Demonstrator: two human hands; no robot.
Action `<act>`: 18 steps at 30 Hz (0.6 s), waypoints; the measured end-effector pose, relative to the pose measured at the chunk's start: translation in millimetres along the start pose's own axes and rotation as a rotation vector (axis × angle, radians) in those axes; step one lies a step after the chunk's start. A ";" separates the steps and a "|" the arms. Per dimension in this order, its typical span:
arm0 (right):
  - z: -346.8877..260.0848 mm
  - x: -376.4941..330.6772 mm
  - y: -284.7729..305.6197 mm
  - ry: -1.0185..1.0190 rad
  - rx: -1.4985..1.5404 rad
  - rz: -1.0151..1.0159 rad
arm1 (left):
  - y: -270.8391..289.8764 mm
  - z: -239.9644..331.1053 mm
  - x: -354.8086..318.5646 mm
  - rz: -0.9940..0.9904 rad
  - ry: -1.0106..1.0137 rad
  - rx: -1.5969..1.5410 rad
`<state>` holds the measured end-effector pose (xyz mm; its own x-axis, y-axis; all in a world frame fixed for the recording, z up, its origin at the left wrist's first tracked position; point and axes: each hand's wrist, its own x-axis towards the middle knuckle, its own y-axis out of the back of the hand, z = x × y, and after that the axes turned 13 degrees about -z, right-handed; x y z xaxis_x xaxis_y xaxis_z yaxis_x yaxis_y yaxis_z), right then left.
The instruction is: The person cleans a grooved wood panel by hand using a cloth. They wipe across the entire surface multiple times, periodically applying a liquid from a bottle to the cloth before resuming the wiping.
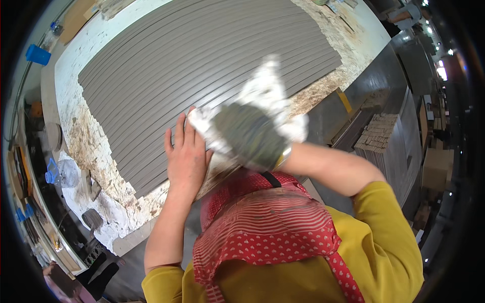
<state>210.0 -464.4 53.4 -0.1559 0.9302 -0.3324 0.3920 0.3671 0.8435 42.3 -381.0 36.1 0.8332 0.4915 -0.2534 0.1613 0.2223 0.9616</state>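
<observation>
Head view: a stack of grey ribbed panels point(202, 60) is seen across the upper middle of the frame, laid on a white, stained worktable point(86, 146). The left hand point(186, 154) is pressed flat and open, fingers spread, on the panels' near edge at centre frame. The right hand point(252, 136), blurred, is closed around a white rag point(265, 93) just right of it. A red patterned apron point(262, 227) is seen below.
</observation>
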 end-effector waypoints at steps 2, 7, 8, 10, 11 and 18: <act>7.9 -1.0 -10.8 0.132 0.051 0.217 | -5.8 -5.1 1.1 0.018 0.000 -0.011; 171.5 -85.4 54.3 -0.255 0.145 0.315 | 0.7 -1.9 -5.9 0.040 0.033 -0.007; 221.2 -119.3 67.3 -0.553 -0.172 0.303 | 0.3 -0.1 -2.9 0.051 0.016 -0.010; 247.0 -154.6 90.1 -0.860 -0.374 0.231 | -1.8 -0.7 1.2 0.025 0.017 0.005; 231.3 -149.3 107.2 -0.850 -0.377 0.237 | -1.7 -0.6 5.1 0.031 0.027 0.008; 104.8 -61.9 46.2 -0.003 0.118 0.505 | -2.3 -1.6 -2.7 0.008 0.025 -0.010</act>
<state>332.7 -504.9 68.8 0.0816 0.9914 0.1022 0.5175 -0.1298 0.8458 38.8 -381.4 34.5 0.8210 0.5140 -0.2486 0.1493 0.2269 0.9624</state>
